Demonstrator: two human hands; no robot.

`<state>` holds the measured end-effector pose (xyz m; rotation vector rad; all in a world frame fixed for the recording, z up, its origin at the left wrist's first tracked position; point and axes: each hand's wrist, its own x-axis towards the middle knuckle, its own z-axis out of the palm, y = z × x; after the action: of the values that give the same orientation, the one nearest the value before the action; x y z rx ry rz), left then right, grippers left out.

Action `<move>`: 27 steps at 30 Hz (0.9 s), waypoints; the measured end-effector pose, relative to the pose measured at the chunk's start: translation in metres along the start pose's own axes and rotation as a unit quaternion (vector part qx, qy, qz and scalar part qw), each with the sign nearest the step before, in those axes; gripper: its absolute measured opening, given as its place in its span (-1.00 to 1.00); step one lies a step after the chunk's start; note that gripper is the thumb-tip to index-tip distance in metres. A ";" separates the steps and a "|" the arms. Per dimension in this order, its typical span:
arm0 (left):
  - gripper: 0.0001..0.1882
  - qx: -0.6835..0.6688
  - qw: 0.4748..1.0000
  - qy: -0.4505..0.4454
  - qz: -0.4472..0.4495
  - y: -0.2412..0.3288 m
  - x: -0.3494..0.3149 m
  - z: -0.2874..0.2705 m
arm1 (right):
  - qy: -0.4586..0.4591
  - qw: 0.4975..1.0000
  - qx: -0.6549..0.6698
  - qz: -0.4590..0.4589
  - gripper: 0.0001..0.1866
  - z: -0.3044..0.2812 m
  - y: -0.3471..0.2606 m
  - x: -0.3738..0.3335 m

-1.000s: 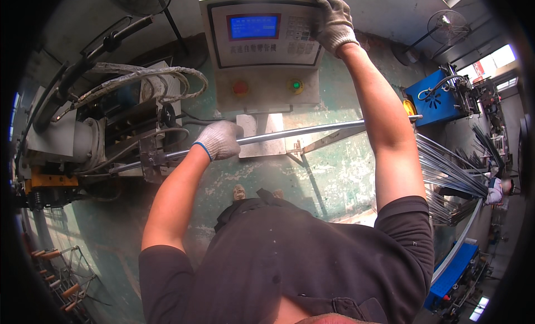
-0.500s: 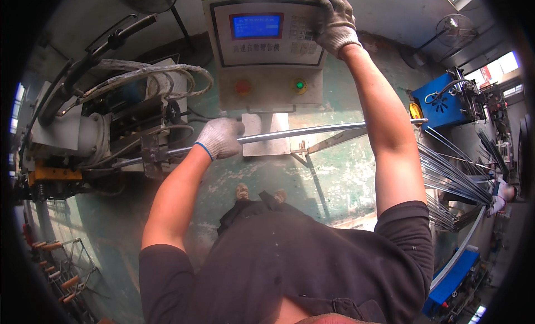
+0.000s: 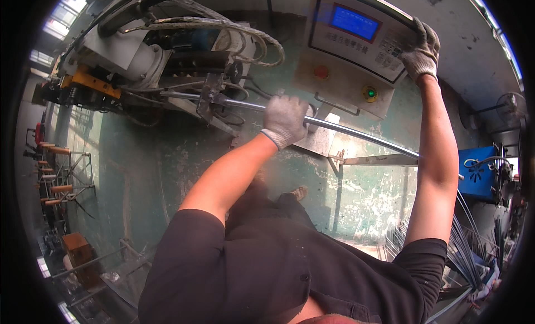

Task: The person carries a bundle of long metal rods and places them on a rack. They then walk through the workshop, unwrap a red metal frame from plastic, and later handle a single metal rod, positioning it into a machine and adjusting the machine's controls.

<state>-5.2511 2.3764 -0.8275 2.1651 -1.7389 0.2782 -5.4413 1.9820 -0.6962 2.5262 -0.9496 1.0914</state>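
My left hand (image 3: 285,119), in a pale work glove, is closed around a shiny metal tube (image 3: 362,136). On its left the tube enters a dark clamp block (image 3: 210,98) on a machine; to the right it passes behind my right forearm. My right hand (image 3: 422,50), in a grey glove, grips the upper right edge of a control box (image 3: 348,59), with its thumb side beside the keypad (image 3: 389,50). A lit blue screen (image 3: 356,22), a red button (image 3: 321,72) and a lit green button (image 3: 370,93) show on the box.
Hoses (image 3: 251,37) loop over the machine at the left. A support rail (image 3: 379,160) runs below the tube. Bundled metal tubes (image 3: 465,249) lie at the lower right, near a blue machine (image 3: 478,171). At the far left stands a rack with wooden-looking handles (image 3: 58,171).
The view has swung left and tilted, so the control box, tube and machine sit farther right in the picture. Both hands keep their holds, on the tube and on the box edge.
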 end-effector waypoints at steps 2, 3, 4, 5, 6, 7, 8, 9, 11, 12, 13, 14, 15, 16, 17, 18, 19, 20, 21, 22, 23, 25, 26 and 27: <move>-0.72 -0.027 0.999 -0.040 0.001 0.001 0.000 -0.006 | -0.019 1.000 -0.010 0.008 0.11 -0.005 0.010 0.000; -0.72 -0.018 0.998 -0.055 0.012 -0.001 -0.001 -0.001 | -0.031 0.999 -0.021 0.014 0.09 -0.010 0.009 0.002; -0.71 -0.009 0.995 -0.095 0.009 0.004 -0.001 -0.008 | -0.027 0.999 0.002 0.040 0.04 -0.015 -0.001 -0.001; -0.70 -0.004 0.994 -0.106 0.003 0.005 -0.005 -0.008 | -0.024 0.997 0.028 0.064 -0.01 -0.023 -0.019 -0.007; -0.68 0.019 0.992 -0.121 0.006 0.006 -0.010 -0.013 | 0.007 0.996 0.077 0.053 -0.11 -0.033 -0.062 -0.024; -0.61 0.035 0.992 -0.120 0.025 0.002 -0.022 -0.007 | 0.034 0.991 0.127 0.041 -0.21 -0.052 -0.128 -0.048; -0.57 0.061 0.993 -0.087 0.053 -0.001 -0.037 -0.005 | 0.083 0.981 0.165 -0.052 -0.42 -0.072 -0.188 -0.074; -0.46 0.086 0.991 0.011 0.105 -0.011 -0.052 0.001 | 0.054 0.960 0.265 -0.076 -0.56 -0.093 -0.252 -0.100; -0.33 -0.113 0.975 -0.181 0.066 -0.014 -0.049 -0.038 | -0.116 0.903 0.379 -0.168 -0.73 -0.116 -0.347 -0.158; -0.39 -0.008 0.994 -0.046 0.094 -0.022 -0.059 -0.013 | -0.199 0.867 0.401 -0.220 -0.75 -0.126 -0.403 -0.176; -0.44 0.099 0.984 0.087 0.122 -0.029 -0.074 0.010 | -0.297 0.831 0.402 -0.246 -0.71 -0.132 -0.449 -0.187; -0.51 0.051 0.983 0.089 0.152 -0.036 -0.087 -0.002 | -0.374 0.804 0.422 -0.188 -0.66 -0.119 -0.475 -0.206; -0.57 0.004 0.980 0.090 0.179 -0.046 -0.102 -0.014 | -0.448 0.767 0.441 -0.131 -0.60 -0.101 -0.498 -0.224; -0.64 -0.050 0.969 -0.193 0.146 -0.052 -0.111 -0.040 | -0.526 0.710 0.448 -0.135 -0.55 -0.089 -0.516 -0.224; -0.66 -0.073 0.948 -0.295 0.100 -0.059 -0.135 -0.018 | -0.603 0.644 0.450 -0.138 -0.50 -0.085 -0.541 -0.220; -0.66 -0.101 0.933 -0.340 0.067 -0.075 -0.160 0.003 | -0.663 0.595 0.417 -0.183 -0.49 -0.082 -0.570 -0.211; -0.66 -0.121 0.927 -0.354 0.041 -0.091 -0.183 0.012 | -0.698 0.561 0.404 -0.186 -0.44 -0.080 -0.600 -0.214; -0.65 -0.135 0.923 -0.361 0.021 -0.107 -0.203 0.014 | -0.731 0.534 0.386 -0.179 -0.38 -0.076 -0.627 -0.223; -0.65 -0.142 0.923 -0.357 -0.003 -0.126 -0.218 0.011 | -0.760 0.508 0.363 -0.180 -0.31 -0.069 -0.656 -0.229; -0.65 -0.153 0.924 -0.350 -0.026 -0.139 -0.231 0.009 | -0.772 0.471 0.390 -0.172 -0.24 -0.056 -0.680 -0.241; -0.64 -0.161 0.922 -0.350 -0.048 -0.152 -0.247 0.004 | -0.787 0.425 0.418 -0.160 -0.17 -0.057 -0.708 -0.247; -0.63 -0.172 0.919 -0.343 -0.092 -0.184 -0.270 -0.005 | -0.792 0.366 0.438 -0.219 -0.11 -0.051 -0.754 -0.242; -0.63 -0.180 0.917 -0.340 -0.111 -0.197 -0.281 -0.009 | -0.786 0.330 0.461 -0.247 -0.11 -0.048 -0.773 -0.242; -0.62 -0.187 0.913 -0.339 -0.128 -0.209 -0.291 -0.013 | -0.778 0.294 0.484 -0.274 -0.10 -0.046 -0.791 -0.241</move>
<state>-5.1135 2.6831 -0.9518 2.2867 -1.5884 -0.9029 -5.0816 2.7202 -0.8030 3.4647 1.1689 -2.1976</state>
